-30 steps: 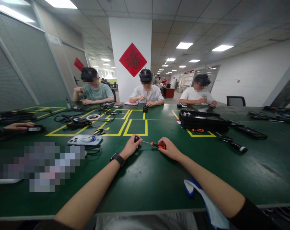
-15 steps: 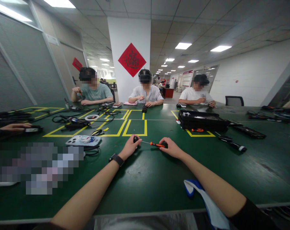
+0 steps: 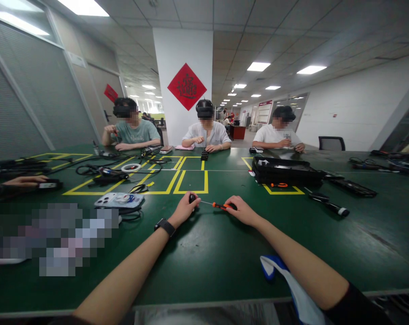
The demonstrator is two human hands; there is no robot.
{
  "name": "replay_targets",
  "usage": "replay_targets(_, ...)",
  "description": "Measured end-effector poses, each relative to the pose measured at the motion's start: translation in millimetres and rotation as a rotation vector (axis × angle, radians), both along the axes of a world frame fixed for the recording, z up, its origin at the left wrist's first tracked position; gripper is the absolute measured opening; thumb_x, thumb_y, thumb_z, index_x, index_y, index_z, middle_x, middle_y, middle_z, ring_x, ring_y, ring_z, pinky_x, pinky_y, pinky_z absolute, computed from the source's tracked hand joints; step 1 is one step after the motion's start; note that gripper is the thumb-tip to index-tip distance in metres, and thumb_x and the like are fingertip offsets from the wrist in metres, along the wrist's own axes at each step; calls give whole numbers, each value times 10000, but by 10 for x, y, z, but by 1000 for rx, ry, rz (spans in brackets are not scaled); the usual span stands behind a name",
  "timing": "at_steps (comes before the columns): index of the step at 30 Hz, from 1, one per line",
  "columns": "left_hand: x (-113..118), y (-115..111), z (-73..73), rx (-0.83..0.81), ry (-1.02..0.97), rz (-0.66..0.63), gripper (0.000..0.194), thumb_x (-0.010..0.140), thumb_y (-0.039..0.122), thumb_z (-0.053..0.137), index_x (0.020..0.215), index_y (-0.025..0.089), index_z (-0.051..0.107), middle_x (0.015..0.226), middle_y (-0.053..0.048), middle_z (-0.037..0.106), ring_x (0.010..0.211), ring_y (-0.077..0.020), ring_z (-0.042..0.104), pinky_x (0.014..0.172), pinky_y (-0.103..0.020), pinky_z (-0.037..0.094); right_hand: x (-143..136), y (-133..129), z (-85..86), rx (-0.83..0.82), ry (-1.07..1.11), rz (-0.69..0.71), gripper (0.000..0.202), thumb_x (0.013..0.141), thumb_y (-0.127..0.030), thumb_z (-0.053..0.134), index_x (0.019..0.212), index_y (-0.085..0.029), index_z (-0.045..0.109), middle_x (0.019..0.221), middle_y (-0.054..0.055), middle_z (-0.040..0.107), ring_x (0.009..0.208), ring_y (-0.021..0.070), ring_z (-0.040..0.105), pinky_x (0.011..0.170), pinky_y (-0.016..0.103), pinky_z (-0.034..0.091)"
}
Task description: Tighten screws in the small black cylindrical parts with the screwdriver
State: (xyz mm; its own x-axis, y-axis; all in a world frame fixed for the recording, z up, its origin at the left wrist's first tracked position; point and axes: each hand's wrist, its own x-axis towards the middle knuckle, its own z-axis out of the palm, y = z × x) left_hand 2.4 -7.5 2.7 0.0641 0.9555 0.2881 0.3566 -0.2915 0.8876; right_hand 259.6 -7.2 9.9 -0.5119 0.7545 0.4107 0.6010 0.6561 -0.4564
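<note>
My right hand (image 3: 242,209) is closed on the handle of an orange and black screwdriver (image 3: 221,206). Its thin metal shaft points left, and the tip reaches my left hand (image 3: 186,208). Between the fingers of that left hand sits a small dark rounded part (image 3: 191,197), gripped from the side and mostly covered; its exact kind I cannot make out. Both hands are just above or resting on the green table (image 3: 197,262), a short way apart. A dark watch (image 3: 165,227) is on my left wrist.
Black trays (image 3: 287,169) are stacked at the right, an orange-handled tool (image 3: 279,185) before them. Another screwdriver-like black tool (image 3: 329,204) lies further right. A phone (image 3: 119,200) and cables are at the left, near another person's hand (image 3: 26,180). Several people sit opposite.
The right-hand fingers have shifted slightly on the screwdriver handle, showing more of its black end. My left hand keeps its hold on the dark part. The view has moved slightly.
</note>
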Motion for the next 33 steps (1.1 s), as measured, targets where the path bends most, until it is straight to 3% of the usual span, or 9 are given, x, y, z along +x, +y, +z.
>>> replay_targets(6,-6,13,-24,2,4,0,306,732,453,499,890,191,491,673,18,551,594,-118,540,527,-227,395,-3,-33,8,-20,31,-6,251,706,-276,612,930,-176,561,921,41,549,870,178,481,787,322,392)
replay_targets(10,-16,26,-40,18,8,-19,305,738,453,494,897,192,487,689,15,549,632,-124,556,548,-231,407,12,3,0,-38,45,-3,266,776,-313,541,1008,-183,561,979,57,550,928,183,474,838,339,375)
replay_targets(13,-18,32,-46,19,8,-20,305,742,452,488,902,193,486,694,14,549,643,-127,562,549,-230,409,21,22,4,-28,19,18,195,819,-293,481,931,-180,592,928,59,557,914,180,475,834,339,371)
replay_targets(21,-17,32,-36,12,12,-20,306,739,452,490,897,190,485,687,11,552,637,-129,561,542,-230,404,-8,-42,2,14,11,10,252,709,-283,614,921,-170,537,923,48,543,862,176,478,765,307,395)
replay_targets(26,-7,6,-12,1,8,-16,303,738,450,493,893,190,483,693,12,551,633,-125,553,537,-228,403,-9,-20,-6,17,23,-11,325,770,-314,559,1063,-183,511,983,60,549,918,181,472,806,324,378)
replay_targets(29,1,-10,-3,-1,-3,-19,305,739,450,491,898,190,480,711,11,549,637,-123,549,528,-224,402,-7,9,-10,33,-14,-14,212,834,-311,470,956,-175,576,931,65,558,906,178,471,807,328,368)
replay_targets(33,1,-12,-5,7,-8,-10,312,740,457,489,902,191,481,718,11,550,630,-117,540,529,-221,400,-25,-12,-2,57,-33,-14,164,796,-299,527,873,-165,581,882,55,553,863,172,471,776,312,373)
